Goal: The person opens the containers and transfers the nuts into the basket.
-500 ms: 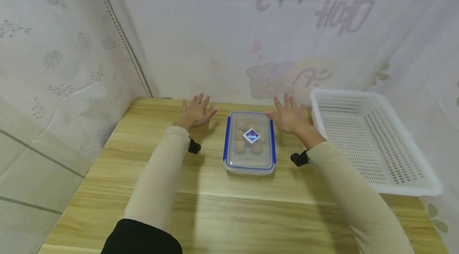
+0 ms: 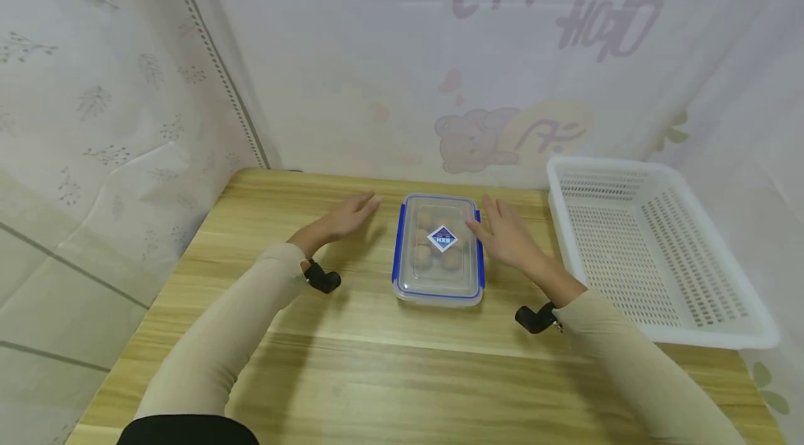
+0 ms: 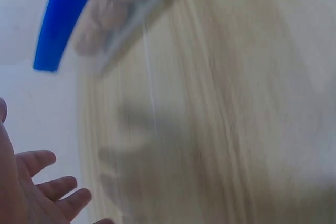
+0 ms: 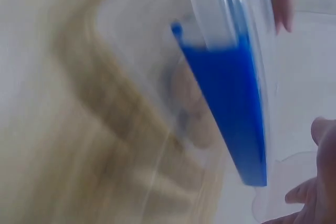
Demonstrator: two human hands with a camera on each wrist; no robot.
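A clear plastic food container (image 2: 437, 281) with blue side clips (image 2: 398, 243) lies closed on the wooden table, a diamond-shaped label (image 2: 442, 238) on its lid. Several brown, egg-like round things (image 2: 451, 260) show through the lid. To the left of the box, my left hand (image 2: 342, 218) hovers with fingers loosely extended, holding nothing. My right hand (image 2: 510, 239) is at the box's right edge, fingers extended and its thumb overlapping the lid rim in the head view. In the right wrist view a blue clip (image 4: 231, 98) stands beside my right hand (image 4: 323, 182).
A white perforated plastic basket (image 2: 570, 236) stands at the table's right side, close beyond my right hand. Patterned white curtains (image 2: 352, 47) hang behind the table (image 2: 389, 375) and at both sides. A black wrist camera (image 2: 323, 280) is strapped on each wrist.
Both hands have come back from the table's far edge toward me. The left hand has turned sideways toward the box; the right has moved down along its right edge. The box has not moved.
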